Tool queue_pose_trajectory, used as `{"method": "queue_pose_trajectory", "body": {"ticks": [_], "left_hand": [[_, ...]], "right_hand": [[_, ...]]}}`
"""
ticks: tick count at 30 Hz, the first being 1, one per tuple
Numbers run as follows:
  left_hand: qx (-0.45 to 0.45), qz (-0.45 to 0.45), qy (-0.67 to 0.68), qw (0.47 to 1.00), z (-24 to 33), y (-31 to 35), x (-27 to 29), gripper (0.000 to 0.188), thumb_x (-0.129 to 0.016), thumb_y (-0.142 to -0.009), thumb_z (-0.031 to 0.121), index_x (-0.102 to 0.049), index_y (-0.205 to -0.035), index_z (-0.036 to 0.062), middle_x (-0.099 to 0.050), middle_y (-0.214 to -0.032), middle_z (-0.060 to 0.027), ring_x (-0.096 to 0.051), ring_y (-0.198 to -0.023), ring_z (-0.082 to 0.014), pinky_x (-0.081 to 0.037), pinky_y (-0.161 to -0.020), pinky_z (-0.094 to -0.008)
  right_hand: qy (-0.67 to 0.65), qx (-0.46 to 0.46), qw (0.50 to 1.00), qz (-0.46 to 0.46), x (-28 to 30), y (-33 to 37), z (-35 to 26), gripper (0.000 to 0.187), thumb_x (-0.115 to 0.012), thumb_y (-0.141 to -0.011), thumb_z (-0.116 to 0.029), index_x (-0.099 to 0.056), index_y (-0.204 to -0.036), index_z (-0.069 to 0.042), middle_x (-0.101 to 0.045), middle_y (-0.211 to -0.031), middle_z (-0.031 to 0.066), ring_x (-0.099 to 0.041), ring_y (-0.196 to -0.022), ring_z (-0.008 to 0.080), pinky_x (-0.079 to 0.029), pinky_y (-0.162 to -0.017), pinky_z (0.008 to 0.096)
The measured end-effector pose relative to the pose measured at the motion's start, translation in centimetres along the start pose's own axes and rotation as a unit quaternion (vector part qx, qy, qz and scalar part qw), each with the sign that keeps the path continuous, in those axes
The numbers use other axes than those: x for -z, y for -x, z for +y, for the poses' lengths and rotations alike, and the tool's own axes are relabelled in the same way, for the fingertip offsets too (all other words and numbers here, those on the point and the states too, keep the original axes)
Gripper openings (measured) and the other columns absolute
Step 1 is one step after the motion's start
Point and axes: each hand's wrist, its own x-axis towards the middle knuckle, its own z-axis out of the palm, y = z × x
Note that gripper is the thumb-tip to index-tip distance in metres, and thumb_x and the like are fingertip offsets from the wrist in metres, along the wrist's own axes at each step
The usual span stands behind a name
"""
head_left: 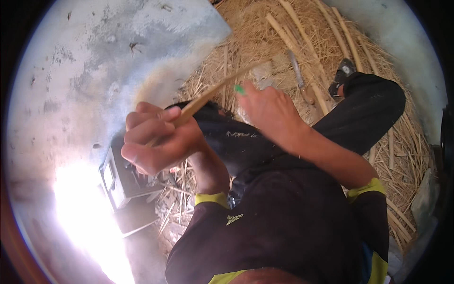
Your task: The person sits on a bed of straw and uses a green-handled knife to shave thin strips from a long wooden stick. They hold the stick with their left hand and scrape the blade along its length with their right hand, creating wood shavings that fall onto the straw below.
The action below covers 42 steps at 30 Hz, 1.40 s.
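My left hand (161, 135) is closed around a long, thin bamboo strip (203, 100), which slants up and away to the right, its far end tapering and blurred over the floor. To the right of the strip is my right hand (272, 111), its fingers curled in. A small bright green piece (240, 89) shows at its fingertips; whether it is worn or held, I cannot make out. Beyond my right hand a knife (297, 68) with a long blade and wooden handle lies among the shavings.
Bamboo shavings (402, 182) cover the floor around my crossed legs. Several split bamboo lengths (302, 35) lie at the far right. A pale stained wall (90, 71) rises on the left, with a grey box-like device (125, 177) near it. A dark shoe (344, 71) is at the right.
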Motion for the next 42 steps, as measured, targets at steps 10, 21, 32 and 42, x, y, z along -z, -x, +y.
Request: {"method": "queue_pose_trajectory", "body": {"ticks": [10, 21, 32, 42], "left_hand": [[0.051, 0.010, 0.042, 0.998, 0.7, 0.0, -1.7, 0.039, -0.024, -0.099, 0.024, -0.034, -0.064, 0.0113, -0.033, -0.048, 0.0020, -0.031, -0.039, -0.0076, -0.021, -0.040, -0.0203], [0.057, -0.032, 0.050, 0.997, 1.3, -0.3, -1.1, 0.036, -0.025, -0.098, 0.016, -0.034, -0.063, 0.0107, -0.034, -0.046, -0.0003, -0.031, -0.038, -0.0090, -0.023, -0.039, -0.0212], [0.003, -0.101, 0.161, 0.982, 0.2, -0.2, 0.2, 0.023, -0.038, -0.096, 0.011, -0.035, -0.073, 0.0075, -0.039, -0.054, -0.0019, -0.037, -0.042, -0.0103, -0.023, -0.038, -0.0227], [-0.106, -0.104, 0.025, 0.989, 0.2, -0.2, -0.7, 0.023, -0.050, -0.084, -0.009, -0.034, -0.077, 0.0061, -0.041, -0.059, -0.0018, -0.038, -0.045, -0.0105, -0.025, -0.036, -0.0239]], "right_hand": [[-0.176, 0.034, 0.981, -0.076, 6.6, 1.2, -4.3, 0.024, -0.050, -0.093, -0.024, -0.049, -0.090, -0.001, -0.055, -0.052, 0.0176, -0.059, -0.051, 0.0383, -0.048, -0.048, 0.0451], [-0.136, 0.036, 0.987, -0.072, 5.9, 0.2, -4.1, 0.020, -0.053, -0.092, -0.021, -0.050, -0.086, -0.001, -0.052, -0.050, 0.0173, -0.057, -0.048, 0.0358, -0.044, -0.043, 0.0437], [-0.127, -0.059, 0.988, -0.070, 5.8, -0.5, -2.4, 0.024, -0.046, -0.095, -0.023, -0.051, -0.090, 0.001, -0.056, -0.058, 0.0234, -0.061, -0.057, 0.0398, -0.051, -0.052, 0.0467], [-0.030, 0.039, 0.997, -0.063, 4.7, 0.1, -4.0, 0.019, -0.051, -0.092, -0.020, -0.051, -0.088, -0.001, -0.055, -0.056, 0.0185, -0.061, -0.055, 0.0350, -0.048, -0.047, 0.0415]]}}
